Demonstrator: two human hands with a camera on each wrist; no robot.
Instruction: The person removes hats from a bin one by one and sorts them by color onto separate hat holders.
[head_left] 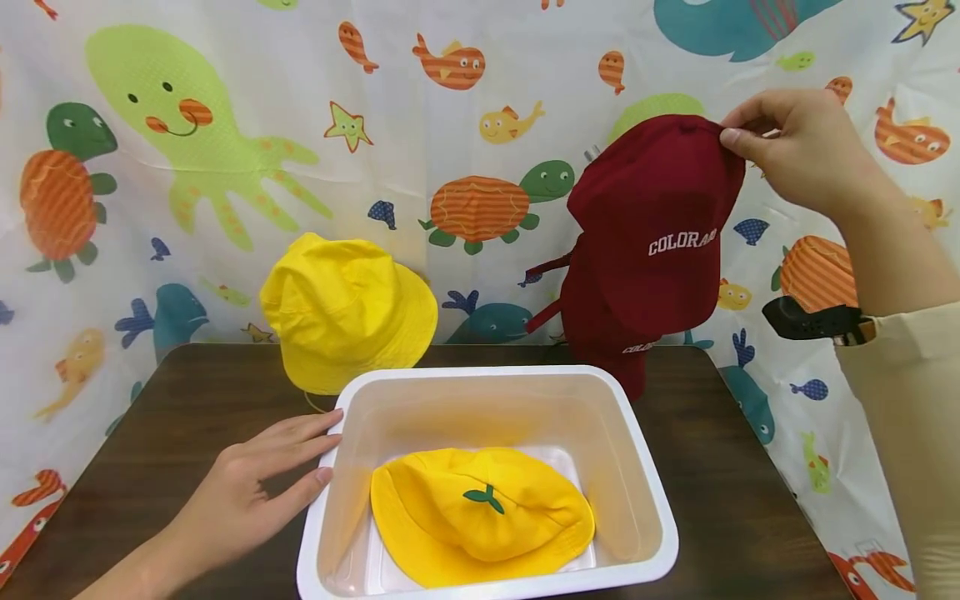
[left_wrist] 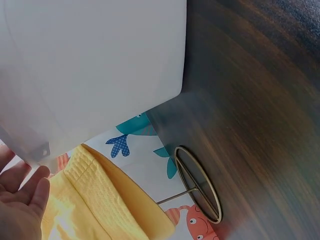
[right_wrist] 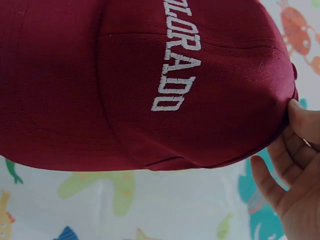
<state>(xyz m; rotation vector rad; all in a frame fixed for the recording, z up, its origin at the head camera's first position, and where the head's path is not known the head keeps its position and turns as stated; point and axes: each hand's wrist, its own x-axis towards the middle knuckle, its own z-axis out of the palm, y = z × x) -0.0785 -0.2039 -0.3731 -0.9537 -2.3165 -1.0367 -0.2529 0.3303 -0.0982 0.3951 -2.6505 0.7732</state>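
In the head view my right hand pinches a dark red baseball cap by the crown between thumb and fingers. Its brim hangs downward, and white COLORADO lettering fills much of the right wrist view. Below and partly behind it is a second dark red cap, mostly hidden. My left hand rests with fairly straight fingers on the left rim of a white plastic bin. Inside the bin lies a yellow cap with a green sprout emblem.
Left of the red caps, a yellow hat sits on a stand behind the bin; the stand's metal ring base shows in the left wrist view. Everything stands on a dark wooden table against a sea-animal curtain.
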